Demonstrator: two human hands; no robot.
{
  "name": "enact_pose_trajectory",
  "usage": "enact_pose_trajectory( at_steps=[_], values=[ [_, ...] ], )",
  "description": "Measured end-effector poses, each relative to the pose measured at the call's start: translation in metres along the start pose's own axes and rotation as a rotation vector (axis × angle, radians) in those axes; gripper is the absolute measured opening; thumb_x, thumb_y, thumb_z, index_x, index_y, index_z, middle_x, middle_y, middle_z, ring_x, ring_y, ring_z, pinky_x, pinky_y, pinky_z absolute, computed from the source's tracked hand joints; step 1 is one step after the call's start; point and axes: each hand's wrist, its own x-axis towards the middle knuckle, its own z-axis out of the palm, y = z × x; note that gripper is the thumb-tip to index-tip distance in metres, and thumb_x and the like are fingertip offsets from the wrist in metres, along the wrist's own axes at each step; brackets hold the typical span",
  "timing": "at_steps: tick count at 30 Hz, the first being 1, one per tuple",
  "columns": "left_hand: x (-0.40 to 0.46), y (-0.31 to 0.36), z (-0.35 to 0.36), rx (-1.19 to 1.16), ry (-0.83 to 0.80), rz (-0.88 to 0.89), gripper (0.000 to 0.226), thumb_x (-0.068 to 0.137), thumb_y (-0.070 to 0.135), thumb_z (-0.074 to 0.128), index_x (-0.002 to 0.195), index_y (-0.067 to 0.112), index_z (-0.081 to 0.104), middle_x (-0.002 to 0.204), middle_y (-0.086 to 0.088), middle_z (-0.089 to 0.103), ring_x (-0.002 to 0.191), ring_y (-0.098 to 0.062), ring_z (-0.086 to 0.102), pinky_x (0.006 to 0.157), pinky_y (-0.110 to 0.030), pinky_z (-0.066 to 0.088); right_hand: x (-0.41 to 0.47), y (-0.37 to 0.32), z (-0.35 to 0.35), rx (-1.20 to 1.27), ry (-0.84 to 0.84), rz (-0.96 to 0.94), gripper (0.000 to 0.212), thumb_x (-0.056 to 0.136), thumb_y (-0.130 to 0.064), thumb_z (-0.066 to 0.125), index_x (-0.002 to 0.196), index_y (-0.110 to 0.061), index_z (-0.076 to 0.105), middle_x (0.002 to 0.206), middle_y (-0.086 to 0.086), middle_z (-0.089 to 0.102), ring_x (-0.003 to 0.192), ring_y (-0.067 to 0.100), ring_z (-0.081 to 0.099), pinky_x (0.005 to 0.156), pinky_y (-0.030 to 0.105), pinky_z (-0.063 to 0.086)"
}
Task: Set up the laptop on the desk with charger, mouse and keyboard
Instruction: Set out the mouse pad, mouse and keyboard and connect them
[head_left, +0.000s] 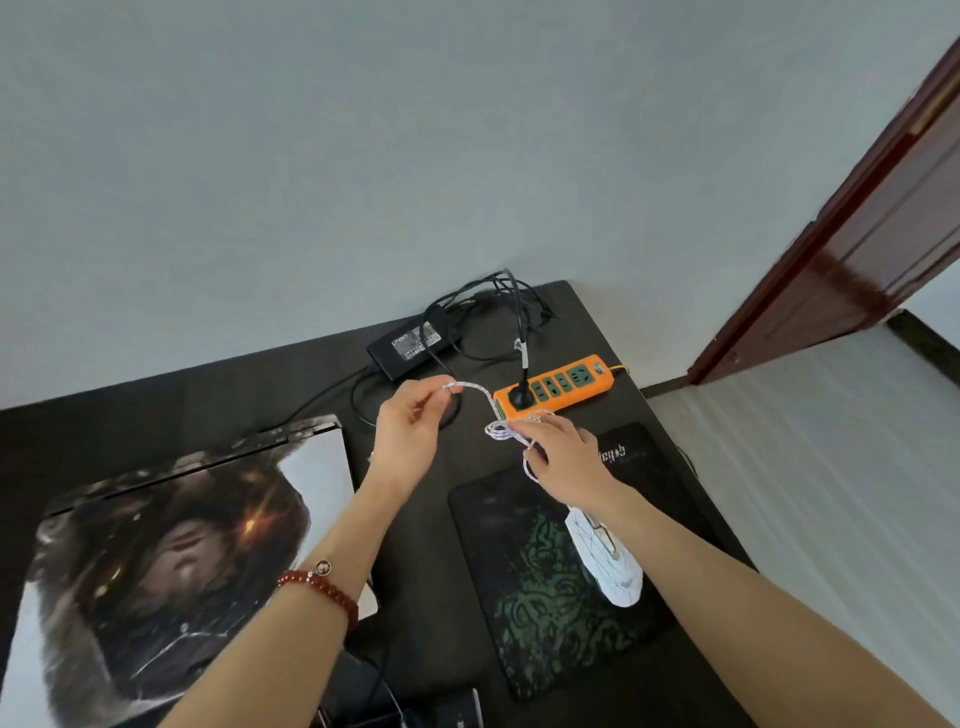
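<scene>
A closed laptop (171, 545) with a picture on its lid lies at the left of the dark desk (415, 519). The white mouse (605, 558) rests on a black and green mouse pad (530, 582). Its white braided cable (475, 389) runs up between my hands. My left hand (410, 431) pinches the cable's free end. My right hand (563, 457) holds the coiled loops of the same cable. The black charger brick (410, 348) lies at the back, its plug (519, 397) in the orange power strip (558, 387). No keyboard is clearly seen.
A tangle of black cords (493, 301) sits at the desk's back corner against the grey wall. Dark objects (415, 712) lie at the near edge. A brown door (857, 249) stands at the right, with pale floor (831, 467) beyond the desk's right edge.
</scene>
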Motion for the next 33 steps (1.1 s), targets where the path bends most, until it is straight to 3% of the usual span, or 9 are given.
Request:
enact_pose_trajectory(
  at_steps=[5, 8, 13, 16, 19, 22, 26, 30, 33],
  values=[
    [0.015, 0.006, -0.013, 0.291, 0.112, 0.101, 0.019, 0.091, 0.014, 0.055, 0.102, 0.018, 0.071, 0.078, 0.008, 0.041, 0.077, -0.011, 0.046, 0.071, -0.012, 0.036, 0.014, -0.012, -0.011, -0.144, 0.093, -0.096, 0.023, 0.093, -0.033, 0.046, 0.111, -0.026, 0.06, 0.099, 0.002, 0.066, 0.1, 0.025, 0.057, 0.083, 0.039, 0.035],
    [0.021, 0.006, -0.027, 0.396, 0.144, 0.053, 0.02, 0.091, 0.018, 0.054, 0.1, 0.021, 0.071, 0.071, 0.007, 0.052, 0.074, -0.015, 0.05, 0.071, -0.025, 0.036, 0.017, -0.013, -0.021, -0.129, 0.314, -0.015, 0.028, 0.093, -0.03, 0.047, 0.119, -0.023, 0.057, 0.104, 0.006, 0.066, 0.099, 0.026, 0.058, 0.074, 0.039, 0.047],
    [0.027, 0.003, -0.042, -0.105, 0.126, -0.249, 0.02, 0.089, 0.017, 0.054, 0.078, 0.024, 0.07, 0.077, 0.004, 0.07, 0.079, -0.013, 0.065, 0.077, -0.023, 0.05, 0.007, -0.003, -0.023, -0.046, 0.313, -0.095, 0.04, 0.09, -0.019, 0.055, 0.13, -0.014, 0.048, 0.122, 0.007, 0.059, 0.121, 0.025, 0.045, 0.095, 0.041, 0.045],
    [0.025, -0.005, -0.041, -0.282, 0.221, -0.314, 0.011, 0.085, 0.011, 0.062, 0.08, 0.016, 0.07, 0.077, -0.001, 0.068, 0.073, -0.013, 0.065, 0.076, -0.023, 0.054, -0.003, 0.006, -0.016, 0.045, 0.403, -0.191, 0.026, 0.086, -0.011, 0.061, 0.112, -0.008, 0.064, 0.113, 0.01, 0.061, 0.115, 0.026, 0.048, 0.094, 0.039, 0.047],
    [0.021, -0.013, -0.036, -0.362, 0.299, -0.342, 0.01, 0.085, 0.0, 0.06, 0.092, 0.004, 0.065, 0.079, -0.005, 0.064, 0.07, -0.013, 0.064, 0.067, -0.017, 0.057, -0.005, 0.008, -0.008, 0.307, 0.497, -0.022, 0.018, 0.086, -0.008, 0.06, 0.102, -0.002, 0.067, 0.11, 0.013, 0.056, 0.102, 0.023, 0.055, 0.086, 0.029, 0.049],
    [0.016, -0.015, -0.029, -0.453, 0.324, -0.388, 0.016, 0.085, -0.005, 0.056, 0.09, 0.009, 0.053, 0.082, -0.01, 0.06, 0.071, -0.016, 0.064, 0.063, -0.021, 0.058, -0.002, -0.002, -0.008, 0.819, 0.444, 0.271, 0.017, 0.091, -0.009, 0.052, 0.104, -0.002, 0.06, 0.096, 0.012, 0.062, 0.085, 0.023, 0.065, 0.082, 0.036, 0.055],
    [0.011, -0.024, -0.025, -0.638, 0.262, -0.514, 0.03, 0.087, -0.007, 0.051, 0.108, 0.009, 0.036, 0.085, -0.012, 0.059, 0.075, -0.022, 0.065, 0.069, -0.031, 0.054, 0.001, -0.014, -0.015, 1.448, 0.337, 0.511, 0.022, 0.085, 0.002, 0.054, 0.103, -0.012, 0.053, 0.094, 0.013, 0.068, 0.085, 0.022, 0.069, 0.081, 0.033, 0.053],
    [0.004, -0.037, -0.029, -0.562, 0.177, -0.577, 0.019, 0.09, -0.007, 0.045, 0.102, 0.007, 0.045, 0.083, -0.008, 0.063, 0.07, -0.018, 0.064, 0.065, -0.028, 0.052, 0.006, -0.008, -0.023, 1.436, 0.116, 0.616, 0.018, 0.091, -0.019, 0.047, 0.102, -0.011, 0.059, 0.093, 0.007, 0.065, 0.09, 0.02, 0.062, 0.093, 0.04, 0.044],
    [0.0, -0.045, -0.031, -0.406, 0.091, -0.573, 0.019, 0.091, -0.005, 0.043, 0.098, 0.009, 0.053, 0.084, -0.004, 0.065, 0.066, -0.012, 0.062, 0.059, -0.02, 0.05, 0.009, -0.003, -0.03, 1.268, 0.063, 0.661, 0.029, 0.088, -0.025, 0.058, 0.108, -0.005, 0.062, 0.086, 0.006, 0.06, 0.091, 0.02, 0.058, 0.085, 0.037, 0.045]
  ],
)
